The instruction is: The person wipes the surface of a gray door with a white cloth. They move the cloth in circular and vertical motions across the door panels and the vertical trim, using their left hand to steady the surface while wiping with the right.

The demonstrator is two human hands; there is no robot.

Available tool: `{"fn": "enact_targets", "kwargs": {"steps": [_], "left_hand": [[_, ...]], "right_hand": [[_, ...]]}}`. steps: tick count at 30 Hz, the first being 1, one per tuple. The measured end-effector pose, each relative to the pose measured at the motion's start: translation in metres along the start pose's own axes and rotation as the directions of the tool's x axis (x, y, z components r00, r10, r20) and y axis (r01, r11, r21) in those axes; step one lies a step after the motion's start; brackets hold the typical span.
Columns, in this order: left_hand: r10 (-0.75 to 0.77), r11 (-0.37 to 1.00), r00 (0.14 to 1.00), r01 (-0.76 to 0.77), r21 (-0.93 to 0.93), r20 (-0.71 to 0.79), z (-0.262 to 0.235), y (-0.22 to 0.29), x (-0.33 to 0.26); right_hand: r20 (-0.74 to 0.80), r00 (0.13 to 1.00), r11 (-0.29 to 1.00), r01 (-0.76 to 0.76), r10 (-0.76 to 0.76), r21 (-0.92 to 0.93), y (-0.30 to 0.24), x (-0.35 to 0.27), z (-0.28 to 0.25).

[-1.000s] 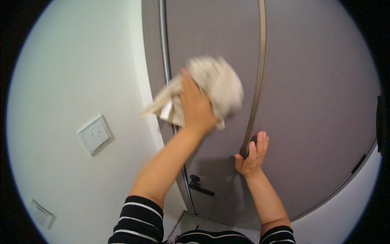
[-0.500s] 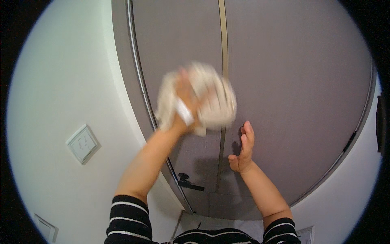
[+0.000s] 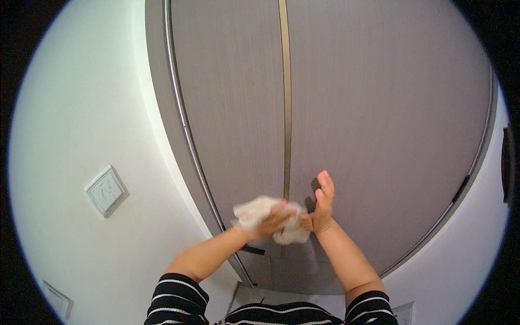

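Now that our left hand [image 3: 271, 223] has swept the bunched white cloth [image 3: 268, 216] down from high on the grey door [image 3: 379, 135], we grip it low beside the metal strip [image 3: 285, 108], our right hand [image 3: 320, 208] flat and open alongside; the upper panel looks wiped.

Cream cloth [image 3: 269, 216], grey-brown door [image 3: 374, 108], white wall [image 3: 81, 119], black-and-white striped sleeves [image 3: 176, 298].
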State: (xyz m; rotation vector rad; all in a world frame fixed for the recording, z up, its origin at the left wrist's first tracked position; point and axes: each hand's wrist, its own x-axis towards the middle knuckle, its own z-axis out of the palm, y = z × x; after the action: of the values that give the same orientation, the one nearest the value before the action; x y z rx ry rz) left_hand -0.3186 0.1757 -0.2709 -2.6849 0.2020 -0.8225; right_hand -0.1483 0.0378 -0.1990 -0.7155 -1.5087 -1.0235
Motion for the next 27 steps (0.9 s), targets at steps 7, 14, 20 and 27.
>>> {"fn": "enact_targets", "kwargs": {"steps": [7,14,20,27], "left_hand": [[0.076,0.992,0.996,-0.08,0.093,0.049,-0.108,-0.058,0.071],[-0.432,0.805,0.545,0.593,-0.034,-0.719,-0.329,-0.129,0.244],[0.035,0.852,0.842,0.256,0.456,-0.538,-0.209,-0.061,0.21],[0.288,0.939,0.928,-0.226,0.26,-0.234,-0.108,-0.023,0.066]], "right_hand": [[0.058,0.998,0.998,0.025,-0.028,0.056,-0.001,0.004,-0.003],[0.019,0.999,0.999,0.029,-0.029,0.013,-0.002,0.0,-0.004],[-0.013,0.999,0.999,0.042,-0.042,-0.012,0.004,-0.004,-0.009],[0.14,0.984,0.994,0.103,-0.108,0.043,-0.002,-0.01,-0.013]]}}
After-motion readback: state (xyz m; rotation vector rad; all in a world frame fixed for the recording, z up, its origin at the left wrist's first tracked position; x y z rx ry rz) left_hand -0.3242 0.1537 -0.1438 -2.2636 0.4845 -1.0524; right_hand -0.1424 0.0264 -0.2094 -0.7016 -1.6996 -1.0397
